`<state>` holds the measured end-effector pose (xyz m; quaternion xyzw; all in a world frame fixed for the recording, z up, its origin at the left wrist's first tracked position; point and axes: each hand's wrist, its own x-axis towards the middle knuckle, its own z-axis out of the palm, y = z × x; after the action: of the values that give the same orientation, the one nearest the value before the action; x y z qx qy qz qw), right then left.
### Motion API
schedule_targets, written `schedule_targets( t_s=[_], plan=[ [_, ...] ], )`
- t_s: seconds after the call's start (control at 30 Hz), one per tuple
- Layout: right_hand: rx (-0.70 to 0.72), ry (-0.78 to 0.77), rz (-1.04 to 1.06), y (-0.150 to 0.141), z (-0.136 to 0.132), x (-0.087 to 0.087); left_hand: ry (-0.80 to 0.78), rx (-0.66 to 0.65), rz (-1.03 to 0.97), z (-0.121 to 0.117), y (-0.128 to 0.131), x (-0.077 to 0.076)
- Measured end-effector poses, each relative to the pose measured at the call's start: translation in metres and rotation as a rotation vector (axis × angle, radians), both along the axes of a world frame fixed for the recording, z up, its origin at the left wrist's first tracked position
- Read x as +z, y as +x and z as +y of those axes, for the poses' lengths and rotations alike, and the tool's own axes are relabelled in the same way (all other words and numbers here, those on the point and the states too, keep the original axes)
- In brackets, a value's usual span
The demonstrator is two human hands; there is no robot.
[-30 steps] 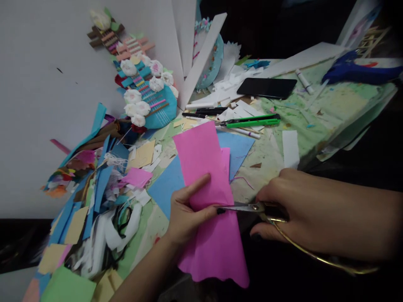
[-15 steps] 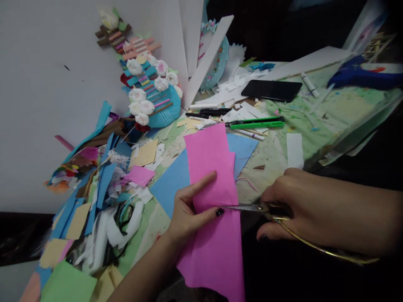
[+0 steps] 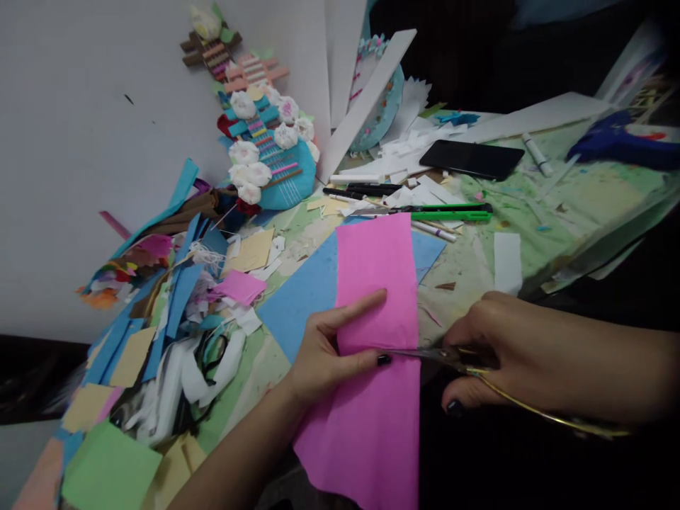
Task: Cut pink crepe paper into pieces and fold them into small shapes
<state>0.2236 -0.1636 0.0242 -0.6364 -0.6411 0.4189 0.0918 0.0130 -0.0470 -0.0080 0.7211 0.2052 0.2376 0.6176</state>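
Note:
A long strip of pink paper (image 3: 377, 262) hangs over the table's near edge, its lower end wavy. My left hand (image 3: 334, 354) pinches it near the middle, with the thumb on top and the index finger stretched along it; the other fingers are hidden behind. My right hand (image 3: 494, 361) is wrapped around the gold handles of a pair of scissors (image 3: 425, 353). The blades reach across the pink paper from its right edge, their tips close to my left thumb. Under the paper's upper part lies a blue sheet (image 3: 302, 297).
Beyond the paper lie a green cutter (image 3: 457, 212), a black phone (image 3: 472, 159), white scraps and markers. A blue glue gun (image 3: 610, 142) rests at the far right. Paper scraps and a white device (image 3: 164, 397) crowd the left. A flower-decorated blue craft piece (image 3: 287, 180) leans against the wall.
The pink paper has straightened and turned more upright, shifting right with both hands. The overlapping pink edge at its right no longer shows. The scissors stay at the paper; the whole view has shifted slightly.

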Motion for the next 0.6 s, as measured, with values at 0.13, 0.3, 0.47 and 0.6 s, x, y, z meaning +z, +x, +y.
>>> schedule_targets(
  t_s=[0.13, 0.3, 0.47, 0.6],
  plan=[
    [0.003, -0.038, -0.004, 0.0006, 0.0002, -0.0018, 0.005, -0.001, 0.009, 0.0002, 0.0004, 0.0014],
    [-0.007, -0.047, 0.03, -0.0029, -0.0004, -0.0022, 0.008, -0.019, 0.046, -0.001, 0.0018, 0.0042],
    [0.005, -0.041, 0.059, -0.0012, 0.0012, -0.0057, 0.019, -0.034, 0.071, -0.0019, 0.0032, 0.0064],
    [0.016, -0.071, 0.084, -0.0004, 0.0044, -0.0035, 0.001, -0.042, 0.071, -0.002, 0.0045, 0.0089]
  ],
)
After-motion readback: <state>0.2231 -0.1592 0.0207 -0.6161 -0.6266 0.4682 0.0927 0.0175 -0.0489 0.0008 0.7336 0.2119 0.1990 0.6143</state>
